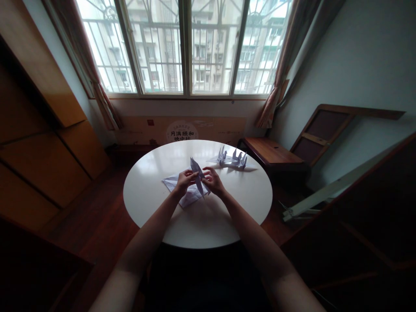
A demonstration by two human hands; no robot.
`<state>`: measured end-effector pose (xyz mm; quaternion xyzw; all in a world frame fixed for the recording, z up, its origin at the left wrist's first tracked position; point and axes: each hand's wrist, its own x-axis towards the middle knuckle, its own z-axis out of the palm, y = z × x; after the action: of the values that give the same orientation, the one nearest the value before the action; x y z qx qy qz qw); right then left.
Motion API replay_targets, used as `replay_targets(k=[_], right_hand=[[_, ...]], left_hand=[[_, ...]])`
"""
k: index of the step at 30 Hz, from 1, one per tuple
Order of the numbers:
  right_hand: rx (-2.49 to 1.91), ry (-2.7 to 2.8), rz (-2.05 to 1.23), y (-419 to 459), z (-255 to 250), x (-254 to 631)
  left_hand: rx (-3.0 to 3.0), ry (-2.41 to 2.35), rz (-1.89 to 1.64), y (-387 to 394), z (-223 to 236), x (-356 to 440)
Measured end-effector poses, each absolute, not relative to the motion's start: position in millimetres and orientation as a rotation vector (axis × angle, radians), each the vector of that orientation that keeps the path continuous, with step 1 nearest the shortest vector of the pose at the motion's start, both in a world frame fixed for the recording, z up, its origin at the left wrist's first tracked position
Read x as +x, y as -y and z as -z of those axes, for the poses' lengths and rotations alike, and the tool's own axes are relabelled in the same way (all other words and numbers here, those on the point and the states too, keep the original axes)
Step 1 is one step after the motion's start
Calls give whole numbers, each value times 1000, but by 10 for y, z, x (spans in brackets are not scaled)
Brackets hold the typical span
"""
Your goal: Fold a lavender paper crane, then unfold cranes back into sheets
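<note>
Between my two hands is a folded paper crane, long and pointed, raised over the table with its tips up and down. My left hand pinches its left side, thumb on the paper. On the other side my right hand grips the lower right part, its upper fingers bent and partly off the paper. Beneath the hands lies a creased sheet of paper, flat on the white table. Farther back and to the right, several finished paper cranes stand in a loose group.
The round white table stands before a barred window. To its right is a low wooden bench, with a framed panel leaning on the wall. Wooden cabinets line the left side. A printed box lies behind the table.
</note>
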<state>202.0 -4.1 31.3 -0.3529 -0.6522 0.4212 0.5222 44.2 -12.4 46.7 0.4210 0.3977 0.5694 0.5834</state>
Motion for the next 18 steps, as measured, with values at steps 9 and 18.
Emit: replay_targets(k=[9, 18], right_hand=[[-924, 1731, -583, 101, -408, 2111], [-946, 1572, -634, -5, -311, 2078]], left_hand=[[995, -917, -1312, 134, -485, 445], [832, -869, -1395, 70, -430, 454]])
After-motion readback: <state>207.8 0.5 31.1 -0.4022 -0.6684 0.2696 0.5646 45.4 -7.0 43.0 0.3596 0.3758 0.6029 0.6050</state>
